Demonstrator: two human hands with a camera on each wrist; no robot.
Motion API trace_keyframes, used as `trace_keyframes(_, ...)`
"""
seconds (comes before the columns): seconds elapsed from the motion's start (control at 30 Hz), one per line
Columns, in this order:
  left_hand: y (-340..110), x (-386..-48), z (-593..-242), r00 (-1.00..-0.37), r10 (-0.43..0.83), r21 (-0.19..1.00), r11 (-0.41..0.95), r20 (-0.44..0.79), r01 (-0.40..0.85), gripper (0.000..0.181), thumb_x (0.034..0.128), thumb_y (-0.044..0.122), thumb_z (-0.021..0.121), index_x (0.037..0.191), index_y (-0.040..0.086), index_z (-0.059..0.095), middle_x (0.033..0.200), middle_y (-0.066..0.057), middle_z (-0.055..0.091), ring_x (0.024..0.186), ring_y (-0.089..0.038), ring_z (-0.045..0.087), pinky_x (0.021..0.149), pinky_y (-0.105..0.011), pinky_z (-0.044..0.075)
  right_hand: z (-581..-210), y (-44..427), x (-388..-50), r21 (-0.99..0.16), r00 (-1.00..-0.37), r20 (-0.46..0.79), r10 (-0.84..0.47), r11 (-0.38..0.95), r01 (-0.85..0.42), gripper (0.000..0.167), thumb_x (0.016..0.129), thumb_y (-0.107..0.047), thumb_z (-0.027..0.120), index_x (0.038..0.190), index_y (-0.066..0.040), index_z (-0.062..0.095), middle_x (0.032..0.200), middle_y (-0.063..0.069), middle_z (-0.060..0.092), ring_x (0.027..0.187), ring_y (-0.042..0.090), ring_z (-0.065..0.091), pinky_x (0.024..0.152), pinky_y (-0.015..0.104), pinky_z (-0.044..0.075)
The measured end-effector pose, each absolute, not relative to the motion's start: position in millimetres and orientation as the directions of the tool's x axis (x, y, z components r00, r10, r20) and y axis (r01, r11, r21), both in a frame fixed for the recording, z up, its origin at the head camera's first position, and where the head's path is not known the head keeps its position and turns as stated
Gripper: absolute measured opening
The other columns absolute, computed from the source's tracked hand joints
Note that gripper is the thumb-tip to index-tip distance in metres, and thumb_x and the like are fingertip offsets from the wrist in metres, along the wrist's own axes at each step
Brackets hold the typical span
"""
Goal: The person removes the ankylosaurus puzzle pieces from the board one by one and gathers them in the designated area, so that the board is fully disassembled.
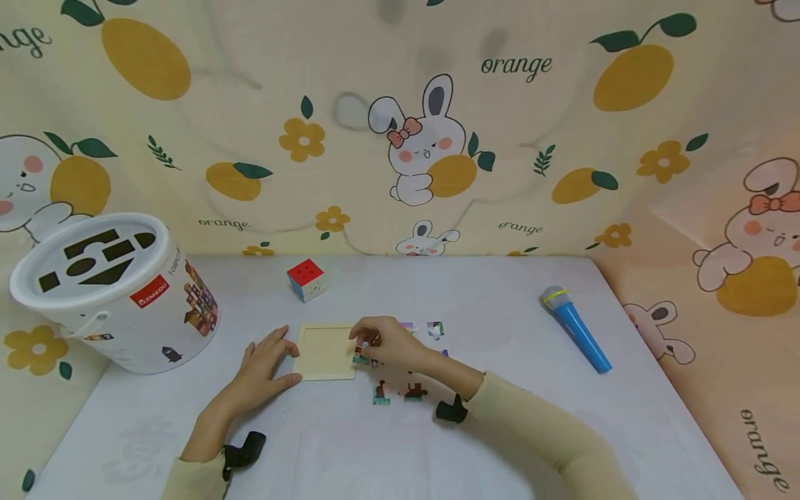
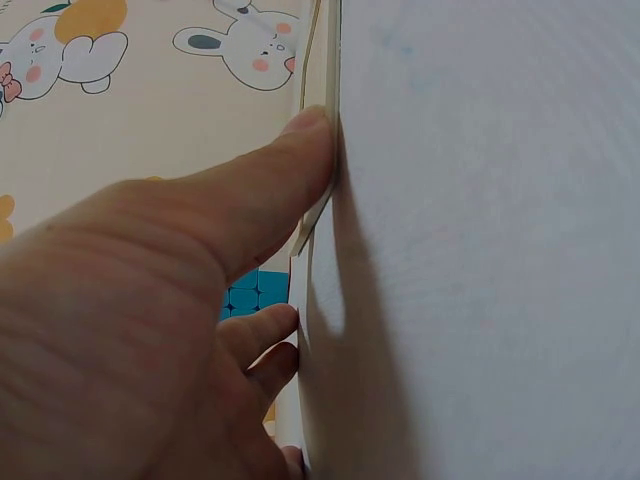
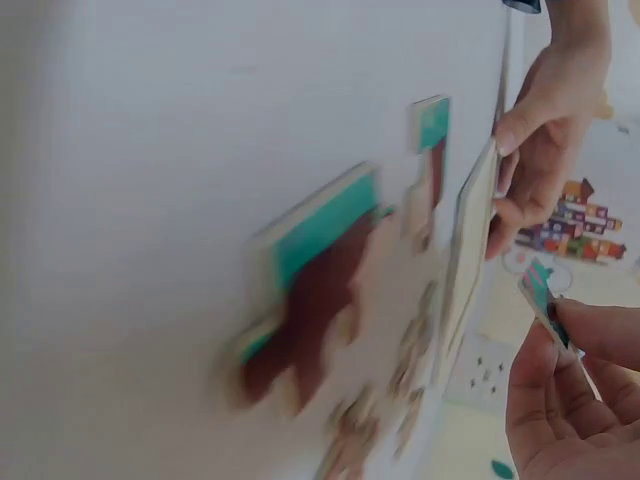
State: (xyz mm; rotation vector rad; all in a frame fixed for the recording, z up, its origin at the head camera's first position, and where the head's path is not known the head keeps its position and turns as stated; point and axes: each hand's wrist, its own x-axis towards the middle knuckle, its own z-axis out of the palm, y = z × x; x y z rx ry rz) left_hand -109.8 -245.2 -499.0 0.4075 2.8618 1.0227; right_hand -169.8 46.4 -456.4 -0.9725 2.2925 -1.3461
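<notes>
A shallow pale wooden puzzle frame lies on the table with its bare inside facing up. My left hand rests at its left side, thumb and fingertips touching the edge; the left wrist view shows the thumb straight along it. Above the frame's right edge, my right hand pinches a small jigsaw piece, teal with a printed picture, between thumb and fingers. Loose jigsaw pieces lie right of the frame, among them a brown and teal one and a narrower one. The right forearm partly hides others.
Behind the frame stands a puzzle cube with a red top. A blue toy microphone lies at the right. At the left is a large white lidded bucket. A patterned cloth hangs behind the table.
</notes>
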Motion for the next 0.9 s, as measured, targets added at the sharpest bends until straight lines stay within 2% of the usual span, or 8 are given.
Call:
trace_keyframes(0.37,-243.9,-108.5,-497.8,-0.964,0.266,0.623,0.750,0.018,0.219,0.035,0.0863,0.030,0.078,0.108,0.014,0.056,0.156,-0.030,0.029,0.145,-0.050,0.019,0.106,-0.078,0.000,-463.8,99.2,-165.9,-0.829,-0.745,0.020,-0.667,0.405,-0.385,0.025,0.086,0.007,0.068,0.109,0.000,0.067,0.094,0.003,0.067,0.083,0.013,0.060,0.073,0.026,0.054)
trace_keyframes(0.57,-244.0,-108.3,-496.9,-0.962,0.272,0.622,0.748,0.033,0.233,0.035,0.0860,0.029,0.078,0.108,0.013,0.056,0.155,-0.030,0.030,0.144,-0.050,0.020,0.105,-0.079,0.001,-465.8,130.0,-159.3,-0.832,-0.734,0.002,-0.679,0.407,-0.378,0.024,0.086,0.006,0.067,0.109,-0.001,0.067,0.090,0.007,0.067,0.076,0.011,0.059,0.068,0.024,0.051)
trace_keyframes(0.67,-244.1,-107.8,-496.7,-0.958,0.281,0.623,0.740,0.057,0.254,0.035,0.0855,0.027,0.079,0.107,0.012,0.056,0.154,-0.031,0.031,0.143,-0.051,0.022,0.105,-0.080,0.002,-467.7,142.2,-157.0,-0.839,-0.733,-0.017,-0.680,0.408,-0.359,0.025,0.087,0.006,0.068,0.110,-0.002,0.066,0.087,0.009,0.068,0.072,0.011,0.057,0.065,0.023,0.049)
trace_keyframes(0.9,-243.4,-106.5,-495.1,-0.955,0.286,0.627,0.730,0.082,0.272,0.034,0.0850,0.026,0.079,0.106,0.012,0.056,0.153,-0.032,0.032,0.142,-0.053,0.024,0.104,-0.080,0.002,-470.5,166.1,-150.3,-0.853,-0.753,-0.090,-0.652,0.440,-0.279,0.032,0.085,0.006,0.071,0.115,0.001,0.063,0.083,0.003,0.063,0.073,0.014,0.057,0.066,0.024,0.051)
